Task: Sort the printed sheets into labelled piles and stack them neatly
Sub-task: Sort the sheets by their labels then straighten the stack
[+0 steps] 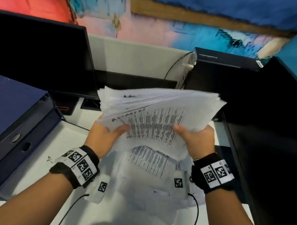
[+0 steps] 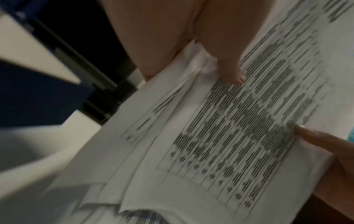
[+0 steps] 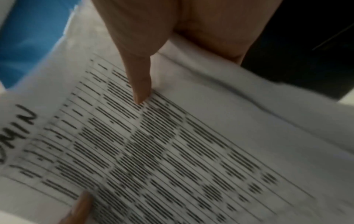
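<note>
White worktop (image 1: 38, 174) under everything, loose printed sheets (image 1: 146, 197) spread across it directly below both grips. Two dark blue lever-arch binders (image 1: 13, 124) lie flat well left of the left grip. Black monitor (image 1: 39, 50) sits beyond and left of the left grip; black computer case (image 1: 224, 70) beyond the right grip, cable running off its rear.

Thick fanned stack of white printed sheets (image 1: 158, 116) is held up off the worktop between both grips, far edge splayed out, near edge pinched. Top sheet is a dense printed table with handwritten "ADMIN" near its far-left corner; rest of the print is too blurred to read.

Left hand (image 1: 105, 137) grips the stack's near-left corner: thumb (image 2: 229, 65) flat on the top sheet, fingers under the stack, out of sight. Right hand (image 1: 195, 141) grips the near-right corner the same way: thumb (image 3: 139, 84) pressed on the table print, fingers beneath. Both grips narrow, clamped on the stack.

Black wrist bands with square black-and-white markers (image 1: 81, 165) on both wrists, thin black cables trailing back toward the person.
</note>
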A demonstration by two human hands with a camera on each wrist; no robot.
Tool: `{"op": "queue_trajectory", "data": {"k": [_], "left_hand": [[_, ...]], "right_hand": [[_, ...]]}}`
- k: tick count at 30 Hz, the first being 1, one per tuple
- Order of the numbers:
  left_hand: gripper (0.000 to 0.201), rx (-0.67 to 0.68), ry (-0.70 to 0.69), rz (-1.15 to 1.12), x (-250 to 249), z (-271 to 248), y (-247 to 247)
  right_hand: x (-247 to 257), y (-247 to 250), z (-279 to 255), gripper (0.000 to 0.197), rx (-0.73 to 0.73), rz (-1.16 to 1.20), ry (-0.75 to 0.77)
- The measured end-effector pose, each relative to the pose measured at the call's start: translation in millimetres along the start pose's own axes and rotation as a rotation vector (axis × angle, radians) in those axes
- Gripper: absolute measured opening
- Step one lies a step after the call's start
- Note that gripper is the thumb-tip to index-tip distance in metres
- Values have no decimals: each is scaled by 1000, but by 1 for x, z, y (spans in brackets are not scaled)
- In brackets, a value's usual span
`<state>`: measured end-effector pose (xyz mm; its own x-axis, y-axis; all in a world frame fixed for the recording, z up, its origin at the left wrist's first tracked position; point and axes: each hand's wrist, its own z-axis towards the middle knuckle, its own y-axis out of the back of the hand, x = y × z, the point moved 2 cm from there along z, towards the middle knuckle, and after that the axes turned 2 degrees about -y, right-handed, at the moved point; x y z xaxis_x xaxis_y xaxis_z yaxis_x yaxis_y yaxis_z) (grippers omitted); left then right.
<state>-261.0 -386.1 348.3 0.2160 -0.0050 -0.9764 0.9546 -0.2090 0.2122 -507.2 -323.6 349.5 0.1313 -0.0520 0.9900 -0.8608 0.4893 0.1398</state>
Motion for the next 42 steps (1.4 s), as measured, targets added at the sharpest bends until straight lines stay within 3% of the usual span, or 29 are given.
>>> {"op": "queue_trajectory", "data": {"k": [2,5,11,17,20,22,24,26,29,31,34,42], "left_hand": [[31,117,55,26,29,7,-6],[59,162,80,34,55,10,-15],[42,80,132,-7,72,21,-22],[33,7,83,-90,68,29,-26],[33,4,90,-22,73,28,-32],[34,-98,62,4,71,30,-27],[36,-186,5,78,65,36,-15],[32,-231,-39,149,60,40,-4],[23,-260,-58,159,50,44,7],[19,-275,-54,115,48,44,11],[17,-276,-40,85,48,41,16],[25,-259,-35,67,50,39,37]], "right_hand": [[-19,-5,-1,38,20,-35,-87],[-36,-12,0,46,-34,12,-181],[-48,-13,-5,39,-75,144,-255],[-34,-12,-2,32,-121,303,-169],[-72,-14,2,38,-199,5,-327],[-114,-15,2,64,-227,-435,-519],[-145,-24,-10,99,-127,-754,-723],[-162,-41,-22,121,-6,-900,-761],[-171,-51,-21,130,41,-888,-715],[-171,-52,-14,126,55,-796,-742],[-165,-47,-14,97,-2,-690,-714],[-133,10,-21,23,-20,-800,-590]]}}
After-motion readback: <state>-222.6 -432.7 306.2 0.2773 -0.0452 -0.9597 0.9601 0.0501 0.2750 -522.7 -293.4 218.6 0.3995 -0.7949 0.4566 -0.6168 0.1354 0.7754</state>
